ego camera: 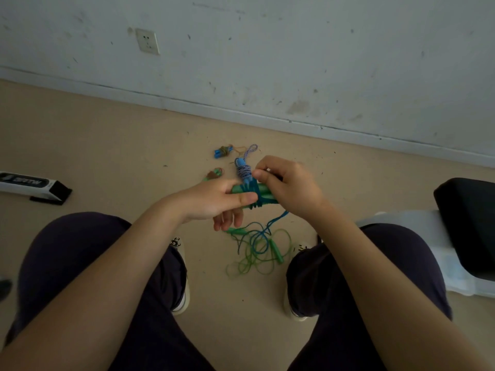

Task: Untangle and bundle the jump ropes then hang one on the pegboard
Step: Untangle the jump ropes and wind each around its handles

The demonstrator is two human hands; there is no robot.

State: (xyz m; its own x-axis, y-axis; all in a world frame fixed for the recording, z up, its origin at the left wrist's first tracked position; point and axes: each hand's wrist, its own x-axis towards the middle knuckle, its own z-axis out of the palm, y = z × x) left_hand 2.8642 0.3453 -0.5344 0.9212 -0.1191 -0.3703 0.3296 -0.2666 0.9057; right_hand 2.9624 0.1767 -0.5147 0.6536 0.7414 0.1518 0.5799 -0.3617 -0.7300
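My left hand (214, 199) grips a pair of green jump-rope handles (261, 191) held together, with dark blue cord wound round them. My right hand (289, 183) pinches that cord at the handles' far end. The cord's loose part (278, 219) trails down to a tangle of green and blue rope (257, 250) with two more green handles on the floor between my feet. A bundled blue-and-white rope (243, 168) lies on the floor just beyond my hands. A small blue-handled bundle (223, 152) lies farther off. A brownish bundle (214, 174) peeks out behind my left hand.
A black-and-white box (34, 186) lies on the floor at the left. A black seat (468, 223) over white plastic stands at the right. The wall (294, 62) with a socket (146, 40) runs across the back. My knees fill the lower frame. No pegboard in view.
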